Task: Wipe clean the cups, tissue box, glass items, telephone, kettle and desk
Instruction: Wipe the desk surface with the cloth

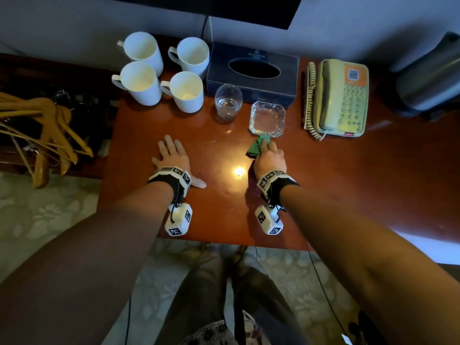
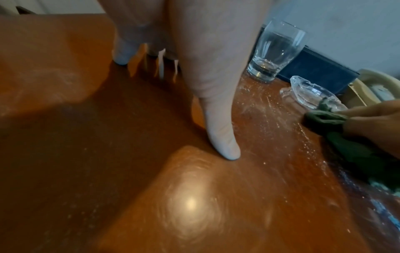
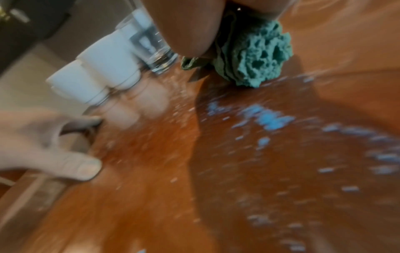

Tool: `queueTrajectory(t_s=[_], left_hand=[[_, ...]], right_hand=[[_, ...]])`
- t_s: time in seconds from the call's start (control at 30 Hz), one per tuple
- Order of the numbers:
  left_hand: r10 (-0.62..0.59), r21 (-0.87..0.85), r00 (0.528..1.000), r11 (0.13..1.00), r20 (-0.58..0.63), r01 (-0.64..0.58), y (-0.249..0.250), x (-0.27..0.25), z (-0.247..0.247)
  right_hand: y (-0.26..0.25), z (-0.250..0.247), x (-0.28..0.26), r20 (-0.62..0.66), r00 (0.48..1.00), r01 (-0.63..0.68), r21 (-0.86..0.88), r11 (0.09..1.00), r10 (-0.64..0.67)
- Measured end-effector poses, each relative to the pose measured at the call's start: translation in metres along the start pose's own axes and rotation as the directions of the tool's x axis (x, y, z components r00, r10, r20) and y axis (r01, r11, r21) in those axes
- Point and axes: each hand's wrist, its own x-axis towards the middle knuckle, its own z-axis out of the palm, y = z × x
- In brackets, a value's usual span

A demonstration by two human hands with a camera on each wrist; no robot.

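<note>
The right hand point(image 1: 270, 159) has its grip curled round a crumpled green cloth point(image 1: 257, 146), pressing it down on the counter point(image 1: 323, 183) with the cloth's far tip touching the near edge of the square glass dish point(image 1: 267, 117). The left hand point(image 1: 174, 159) lies flat and spread on the counter, fingers straight, holding nothing, apparently steadying the person.

The step in hand looks to be wiping the counter's surface: in both wrist views pale specks and streaks lie scattered over the wood around the cloth. Behind the cloth stand the drinking glass point(image 1: 228, 100), four white cups point(image 1: 161, 70), the dark tissue box point(image 1: 252, 73) and, to the right, the telephone point(image 1: 344, 95). A dark rounded object point(image 1: 428, 75) at the far right edge may be the kettle, though it is too dim to be sure.

Whether the other items have been wiped cannot be judged. The next move probably calls for sweeping the cloth through the speckled patch without knocking the glass dish, or for the free hand to lift the dish aside so the cloth can pass beneath.
</note>
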Motion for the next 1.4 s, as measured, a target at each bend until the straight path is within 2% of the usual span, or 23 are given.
queueTrajectory(t_s=[0.13,0.23,0.3,0.37,0.43,0.47,0.53,0.6,0.7,0.77,0.9,1.0,1.03,1.07,1.13,1.2,1.4], left_hand=[[0.005,0.005,1.000,1.000,-0.004,-0.005,-0.001,-0.001,-0.001],[0.006,0.000,1.000,1.000,0.000,-0.006,-0.002,-0.002,-0.001],[0.011,-0.007,1.000,1.000,-0.001,-0.011,-0.004,-0.002,0.000],[0.015,-0.003,1.000,1.000,0.001,-0.015,-0.004,-0.002,0.001],[0.019,-0.004,1.000,1.000,-0.001,-0.019,-0.004,-0.001,0.001],[0.023,-0.012,1.000,1.000,-0.001,-0.023,-0.004,-0.001,0.001],[0.029,-0.023,1.000,0.999,0.001,-0.029,-0.005,-0.001,0.001],[0.034,-0.027,0.999,0.999,0.000,-0.034,-0.006,0.000,0.001],[0.038,-0.036,0.999,0.999,-0.014,-0.038,-0.006,0.001,0.004],[0.036,-0.040,0.999,0.999,-0.016,-0.036,-0.006,0.002,0.004],[0.038,-0.048,0.999,0.998,-0.004,-0.038,-0.006,0.003,0.003],[0.055,-0.060,0.998,0.997,-0.006,-0.055,-0.013,0.002,0.005],[0.059,-0.065,0.998,0.996,-0.014,-0.060,-0.018,0.002,0.005],[0.055,-0.072,0.998,0.996,-0.017,-0.056,-0.025,0.002,0.005],[0.026,-0.086,1.000,0.996,-0.015,-0.027,-0.037,0.003,0.007],[0.010,-0.074,1.000,0.997,-0.030,-0.013,-0.044,0.003,0.010],[0.022,-0.071,0.998,0.997,-0.059,-0.026,-0.041,0.002,0.010]], right_hand=[[-0.032,0.005,-0.007,0.019,0.984,0.177,-0.005,0.984,-0.177],[-0.051,0.011,-0.014,0.148,0.924,0.358,-0.012,0.934,-0.352],[-0.055,0.011,-0.017,0.179,0.891,0.415,0.046,0.909,-0.416],[-0.054,0.006,-0.015,0.076,0.938,0.326,0.125,0.937,-0.337],[-0.051,0.001,-0.010,-0.051,0.986,0.162,0.150,0.975,-0.156],[-0.051,0.002,-0.007,-0.057,0.995,0.093,0.134,0.987,-0.086],[-0.058,0.004,-0.002,0.017,1.000,0.011,0.064,0.998,-0.013],[-0.071,0.009,0.004,0.062,0.998,0.019,0.005,1.000,-0.019],[-0.091,0.013,0.013,0.060,0.993,0.100,-0.024,0.995,-0.099],[-0.099,0.015,0.017,0.058,0.977,0.207,-0.052,0.977,-0.204],[-0.096,0.019,0.015,0.134,0.882,0.468,-0.121,0.875,-0.453],[-0.089,0.016,0.014,0.220,0.825,0.550,-0.105,0.829,-0.520],[-0.088,0.014,0.014,0.204,0.831,0.543,-0.094,0.834,-0.518],[-0.086,0.012,0.012,0.152,0.859,0.503,-0.077,0.861,-0.489],[-0.085,0.010,0.010,0.016,0.931,0.364,-0.022,0.931,-0.364],[-0.089,0.012,0.011,-0.014,0.968,0.250,-0.002,0.968,-0.250],[-0.117,0.013,0.031,0.045,0.978,0.206,-0.077,0.975,-0.203]])
